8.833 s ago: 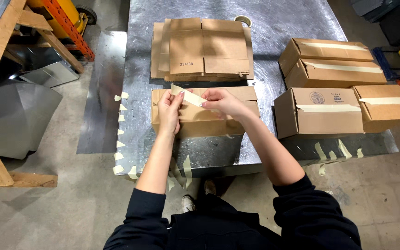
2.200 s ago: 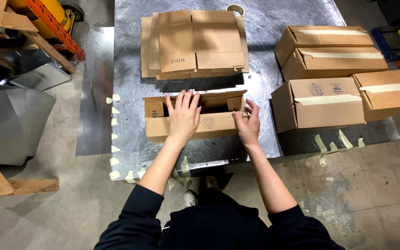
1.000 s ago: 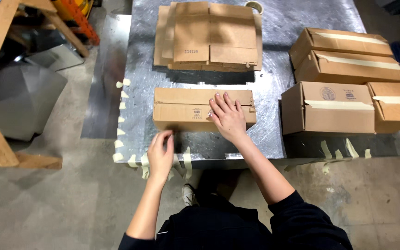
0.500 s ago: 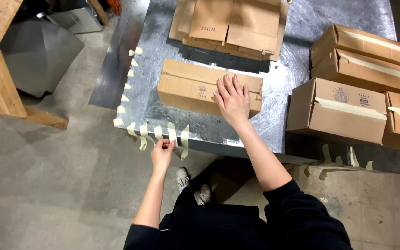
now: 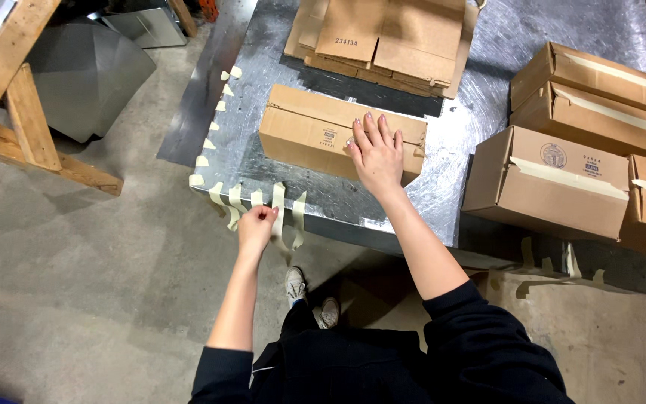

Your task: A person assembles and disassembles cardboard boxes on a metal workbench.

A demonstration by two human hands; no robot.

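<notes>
A long brown cardboard box (image 5: 315,135) lies closed on the metal table (image 5: 480,52). My right hand (image 5: 377,155) presses flat on its top, fingers spread, near the box's right end. My left hand (image 5: 256,226) is down at the table's front edge, pinching one of several pale tape strips (image 5: 278,211) that hang from that edge.
A stack of flattened cartons (image 5: 383,37) lies behind the box. Several taped boxes (image 5: 551,183) stand at the right, some stacked. More tape strips (image 5: 222,86) line the table's left edge. A wooden frame (image 5: 28,112) and a grey metal duct (image 5: 84,71) sit on the concrete floor at left.
The box flaps were folded shut. My left hand left the box and dropped to the tape strips at the table's front edge, while my right hand stayed pressing on the lid.
</notes>
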